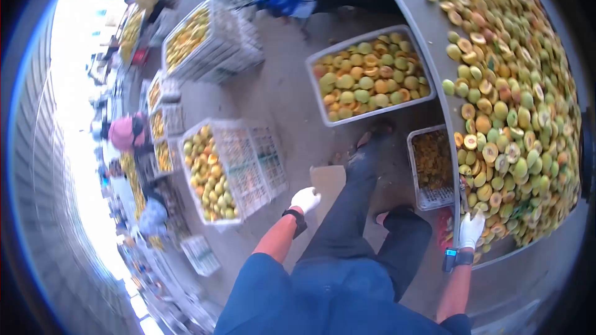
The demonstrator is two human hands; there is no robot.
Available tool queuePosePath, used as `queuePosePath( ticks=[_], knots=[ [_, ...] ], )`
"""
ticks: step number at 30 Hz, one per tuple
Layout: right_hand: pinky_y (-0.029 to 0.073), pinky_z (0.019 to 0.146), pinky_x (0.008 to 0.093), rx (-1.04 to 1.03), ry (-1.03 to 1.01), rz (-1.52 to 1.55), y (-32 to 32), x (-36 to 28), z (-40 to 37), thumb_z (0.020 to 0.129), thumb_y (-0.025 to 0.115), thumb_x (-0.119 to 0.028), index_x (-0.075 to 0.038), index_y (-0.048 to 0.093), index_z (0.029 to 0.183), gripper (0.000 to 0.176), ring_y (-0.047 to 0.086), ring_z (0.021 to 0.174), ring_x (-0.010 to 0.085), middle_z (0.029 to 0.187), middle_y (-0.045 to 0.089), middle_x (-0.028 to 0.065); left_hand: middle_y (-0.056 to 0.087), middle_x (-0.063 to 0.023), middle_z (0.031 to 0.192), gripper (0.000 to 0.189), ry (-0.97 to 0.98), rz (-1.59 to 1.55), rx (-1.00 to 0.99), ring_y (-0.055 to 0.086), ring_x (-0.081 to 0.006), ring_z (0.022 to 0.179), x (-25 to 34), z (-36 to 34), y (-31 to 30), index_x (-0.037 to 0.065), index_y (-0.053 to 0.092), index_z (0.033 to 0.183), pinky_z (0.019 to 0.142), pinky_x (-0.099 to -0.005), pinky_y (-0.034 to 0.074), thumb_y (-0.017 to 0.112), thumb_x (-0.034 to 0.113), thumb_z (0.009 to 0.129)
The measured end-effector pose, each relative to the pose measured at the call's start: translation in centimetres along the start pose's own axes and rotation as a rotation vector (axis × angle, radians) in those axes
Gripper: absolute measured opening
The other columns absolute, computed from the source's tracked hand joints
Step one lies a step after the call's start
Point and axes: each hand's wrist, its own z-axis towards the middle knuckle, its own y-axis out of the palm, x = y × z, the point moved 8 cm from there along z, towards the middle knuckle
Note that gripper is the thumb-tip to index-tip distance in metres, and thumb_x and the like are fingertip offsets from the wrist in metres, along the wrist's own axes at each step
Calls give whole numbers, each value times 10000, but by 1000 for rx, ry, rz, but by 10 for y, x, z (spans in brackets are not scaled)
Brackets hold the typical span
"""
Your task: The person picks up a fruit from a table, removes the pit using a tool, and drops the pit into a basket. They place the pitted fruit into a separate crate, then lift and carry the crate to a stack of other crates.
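I stand beside a grey table (428, 49) heaped with halved and whole yellow-green fruit (509, 111). My right hand (472, 228), in a white glove with a watch at the wrist, rests on the table's near edge among the fruit; whether it holds a piece I cannot tell. My left hand (305, 199), also gloved in white, hangs free at my side over the concrete floor, fingers loosely curled, holding nothing. My dark trousers and sandalled feet show between the two hands.
A grey tub of fruit halves (370, 75) sits on the floor ahead. A small crate of pits (432, 167) stands under the table edge. White plastic crates of fruit (214, 170) line the left. Other people work at the far left and top.
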Motion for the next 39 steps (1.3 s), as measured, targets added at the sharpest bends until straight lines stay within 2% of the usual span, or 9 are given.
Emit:
queuePosePath(
  ticks=[7,15,18,20,24,28,32,34,39],
  knots=[
    [506,733,320,-542,-93,462,-56,-48,-24,852,591,-57,49,603,1016,196,608,790,176,925,663,105,712,-189,799,325,-644,-759,-114,699,-322,745,-129,-191,135,-24,703,902,722,-395,530,513,218,798],
    [504,805,452,-779,-268,22,-72,-104,-25,820,612,-159,6,641,960,218,644,913,411,927,665,255,693,-184,791,262,-408,-783,-171,671,-284,669,-56,-182,154,1,678,899,663,-408,520,563,225,829],
    [518,778,410,-861,-331,76,-65,-148,-9,827,598,-127,8,644,992,218,662,848,366,899,678,219,704,-180,798,321,-210,-791,142,693,-300,732,-41,-138,116,3,691,976,719,-389,536,572,277,859],
    [524,738,366,-1000,-9,249,-51,-162,1,826,588,-104,12,640,992,209,662,774,296,861,679,166,698,-111,734,269,-416,-1201,-61,664,-206,621,-32,-130,81,25,692,924,630,-344,528,593,272,884],
    [524,695,344,-926,-263,169,-52,-227,25,816,586,-98,13,636,992,214,649,719,252,840,669,149,641,-15,702,174,-325,-1279,88,545,-82,536,-45,-109,23,73,641,949,476,-236,428,571,232,942],
    [528,755,319,-898,-689,-100,-56,-298,23,840,575,-80,37,613,1111,297,670,815,221,896,696,149,699,-163,895,228,-329,-792,415,668,-360,867,-99,-111,-17,84,696,918,774,-446,520,598,283,864],
    [527,722,318,-1037,-389,105,-45,-283,21,856,567,-98,41,597,1121,300,659,780,191,883,690,129,708,-145,835,209,-446,-884,456,685,-317,782,-130,-115,30,60,694,903,708,-406,528,623,252,863],
    [529,714,317,-1075,-413,7,-35,-275,12,857,563,-108,36,604,1111,295,657,755,191,878,688,131,658,-35,690,131,-413,-1067,442,557,-96,532,-122,-115,81,48,673,896,502,-269,450,596,154,901],
    [544,713,332,-1077,-679,-213,8,-257,-7,850,565,-133,13,636,1078,279,660,711,203,841,683,138,625,-16,677,97,-443,-1208,57,528,-86,506,-82,-114,162,69,638,867,455,-255,417,581,133,910]
  ],
)
